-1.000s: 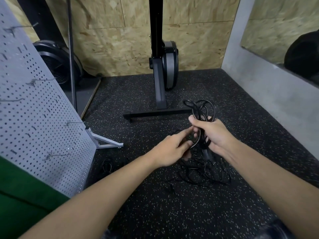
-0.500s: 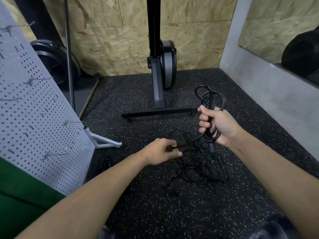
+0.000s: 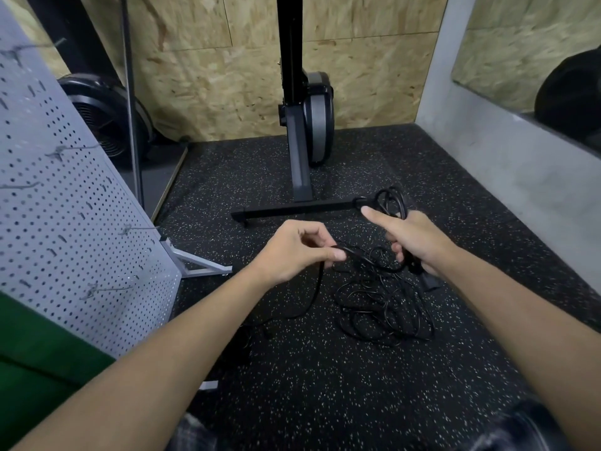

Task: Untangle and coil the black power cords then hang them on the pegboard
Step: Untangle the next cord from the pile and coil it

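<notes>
Black power cords lie loosely tangled on the speckled floor at the frame's centre. One strand rises to the left hand, pinched between thumb and fingers, while the right hand clasps a part-wound coil (forefinger pointing to 10 o'clock). Hauling slack too fast could cinch the heap into knots. The cords look thin, glossy and limp; the pegboard stands at 9 o'clock.

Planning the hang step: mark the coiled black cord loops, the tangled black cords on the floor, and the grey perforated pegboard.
Coiled black cord loops (image 3: 390, 200): head view, top of the loops.
Tangled black cords (image 3: 383, 305): head view, middle of the floor pile.
Grey perforated pegboard (image 3: 74, 229): head view, bare panel face.
</notes>
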A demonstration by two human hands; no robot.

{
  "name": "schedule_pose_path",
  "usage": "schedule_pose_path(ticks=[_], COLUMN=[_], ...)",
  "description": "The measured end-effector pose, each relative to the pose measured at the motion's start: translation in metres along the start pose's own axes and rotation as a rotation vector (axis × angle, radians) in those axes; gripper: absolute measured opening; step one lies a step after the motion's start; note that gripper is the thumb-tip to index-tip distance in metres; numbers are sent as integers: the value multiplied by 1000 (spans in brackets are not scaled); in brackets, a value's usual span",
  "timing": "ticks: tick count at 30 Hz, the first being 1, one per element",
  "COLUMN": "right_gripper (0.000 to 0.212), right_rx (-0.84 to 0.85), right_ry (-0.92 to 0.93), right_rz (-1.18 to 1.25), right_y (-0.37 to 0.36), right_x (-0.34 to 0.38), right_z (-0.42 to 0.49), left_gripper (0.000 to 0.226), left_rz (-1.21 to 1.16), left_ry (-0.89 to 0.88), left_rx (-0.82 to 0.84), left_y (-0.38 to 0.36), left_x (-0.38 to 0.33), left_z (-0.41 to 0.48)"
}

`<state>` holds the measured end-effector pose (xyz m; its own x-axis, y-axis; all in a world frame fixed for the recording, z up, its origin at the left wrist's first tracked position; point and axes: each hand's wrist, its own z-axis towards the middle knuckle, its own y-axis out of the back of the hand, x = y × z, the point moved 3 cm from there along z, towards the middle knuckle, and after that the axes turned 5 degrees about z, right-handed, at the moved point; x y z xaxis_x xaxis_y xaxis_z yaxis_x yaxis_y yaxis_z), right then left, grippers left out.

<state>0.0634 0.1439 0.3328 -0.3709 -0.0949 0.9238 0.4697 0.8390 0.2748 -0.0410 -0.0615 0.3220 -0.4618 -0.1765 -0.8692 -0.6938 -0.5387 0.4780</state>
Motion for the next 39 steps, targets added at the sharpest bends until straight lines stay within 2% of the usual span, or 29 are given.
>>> schedule_pose_path(ticks=[2, 6, 8, 11, 13, 15, 16, 19, 22, 24, 26, 27, 30, 34, 39], right_gripper=[78, 76, 73, 79, 66, 35, 29, 32, 33, 29, 21, 24, 33, 30, 27], right_rx=[86, 330, 440, 436, 408, 443, 462, 457, 511, 575, 635, 653, 624, 477, 147], right_ry=[24, 89, 38, -64, -97, -114, -104, -20, 67, 96, 54, 25, 2, 40, 17], right_rz=[-57, -200, -298, -399, -496, -524, -521, -549, -471, -339, -133, -43, 170, 363, 456], right_y=[-7, -20, -27, -34, -36, -40, -42, -42, -36, -29, -21, -16, -6, -4, -17], right_x=[4, 12, 11, 0, -7, -13, -14, -9, 3, 10, 14, 15, 14, 9, -4], right_z=[-8, -22, -26, -20, -16, -16, -15, -20, -26, -26, -24, -22, -17, -10, -5], left_gripper=[30, 22, 17, 21, 34, 36, 32, 24, 29, 35, 44, 48, 61, 70, 39], left_rz=[12, 156, 233, 330, 329, 331, 350, 336, 323, 296, 150, 80, 74, 164, 112], left_ry=[5, -48, -101, -143, -129, -130, -146, -162, -134, -30, 119, 168, 176, 232, 170], left_rx=[-75, -253, -305, -302, -270, -223, -202, -162, -134, -89, -44, -40, -66, -51, -137], left_y=[-1, -5, -7, -13, -13, -13, -13, -9, 0, 1, 4, 7, 17, 13, 1], left_x=[-2, -6, -15, -24, -24, -22, -22, -18, -13, -7, 0, 5, 19, 26, 22], left_z=[3, 8, 8, 7, 7, 8, 9, 10, 10, 12, 12, 11, 7, 2, 6])
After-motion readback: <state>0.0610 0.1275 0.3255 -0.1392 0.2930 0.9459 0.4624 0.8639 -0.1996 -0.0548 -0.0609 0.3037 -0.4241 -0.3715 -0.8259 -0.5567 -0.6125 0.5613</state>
